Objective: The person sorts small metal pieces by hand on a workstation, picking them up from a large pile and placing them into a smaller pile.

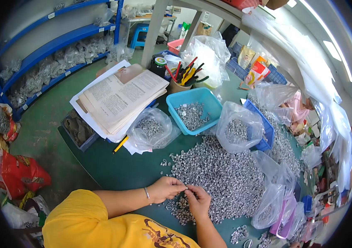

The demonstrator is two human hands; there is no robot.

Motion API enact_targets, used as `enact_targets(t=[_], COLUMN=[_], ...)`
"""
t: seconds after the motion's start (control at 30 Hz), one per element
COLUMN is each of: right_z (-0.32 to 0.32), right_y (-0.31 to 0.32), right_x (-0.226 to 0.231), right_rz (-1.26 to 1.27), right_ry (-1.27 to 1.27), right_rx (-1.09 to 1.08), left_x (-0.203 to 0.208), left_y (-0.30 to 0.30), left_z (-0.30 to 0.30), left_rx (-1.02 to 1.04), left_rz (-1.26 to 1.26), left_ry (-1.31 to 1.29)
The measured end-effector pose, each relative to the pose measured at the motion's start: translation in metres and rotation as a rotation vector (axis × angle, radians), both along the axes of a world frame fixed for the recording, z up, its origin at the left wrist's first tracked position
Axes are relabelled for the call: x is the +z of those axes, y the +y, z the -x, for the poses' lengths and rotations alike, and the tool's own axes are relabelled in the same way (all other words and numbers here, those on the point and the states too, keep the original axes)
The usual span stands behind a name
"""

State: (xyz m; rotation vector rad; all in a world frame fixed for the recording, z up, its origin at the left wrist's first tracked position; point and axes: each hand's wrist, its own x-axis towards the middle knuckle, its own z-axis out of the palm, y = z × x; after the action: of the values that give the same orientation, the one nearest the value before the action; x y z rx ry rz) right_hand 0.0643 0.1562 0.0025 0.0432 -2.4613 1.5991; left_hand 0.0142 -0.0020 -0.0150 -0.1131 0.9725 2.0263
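My left hand point(166, 189) and my right hand point(198, 200) meet above the near left edge of a wide pile of small silvery metal parts point(221, 177). The fingertips of both are pinched together around something tiny, too small to make out. A bracelet circles my left wrist. Several loose parts lie on the green tabletop point(138, 169) beside the pile. Just beyond it stand a turquoise plastic tub point(174, 108) with more metal parts inside and two clear plastic bags point(220, 124) of the same kind of pieces.
Stacked papers point(118, 99) lie at the far left of the table, near a yellow pen point(120, 145). Behind the tub, a cup holds several pliers point(186, 76). Blue shelving point(56, 43) with bagged parts lines the left wall. A person in pink point(296, 108) sits at the right.
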Motion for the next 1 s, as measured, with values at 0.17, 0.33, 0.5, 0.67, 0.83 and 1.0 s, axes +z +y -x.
enact_targets(t=[0.17, 0.33, 0.5, 0.67, 0.83, 1.0], right_z=[0.007, 0.004, -0.002, -0.004, 0.001, -0.004], right_y=[-0.009, -0.006, -0.003, -0.003, -0.006, -0.018], right_x=[0.004, 0.007, 0.002, -0.007, -0.012, -0.034], right_rz=[-0.060, 0.026, 0.326, 1.109, 1.348, 1.542], right_ry=[0.047, 0.178, 0.020, -0.320, -0.608, -0.393], right_rx=[-0.021, 0.003, 0.027, 0.169, 0.081, -0.015], left_x=[0.003, 0.013, 0.014, 0.018, 0.029, 0.022], left_y=[-0.008, -0.011, -0.012, -0.008, 0.016, 0.041], left_z=[0.000, 0.003, 0.002, 0.008, 0.006, -0.004], left_rx=[0.070, 0.043, 0.111, 0.260, 0.410, 0.393], left_rz=[0.050, -0.095, -0.079, -0.229, -0.195, 0.424], left_ry=[0.090, 0.008, -0.046, 0.009, 0.251, 1.589])
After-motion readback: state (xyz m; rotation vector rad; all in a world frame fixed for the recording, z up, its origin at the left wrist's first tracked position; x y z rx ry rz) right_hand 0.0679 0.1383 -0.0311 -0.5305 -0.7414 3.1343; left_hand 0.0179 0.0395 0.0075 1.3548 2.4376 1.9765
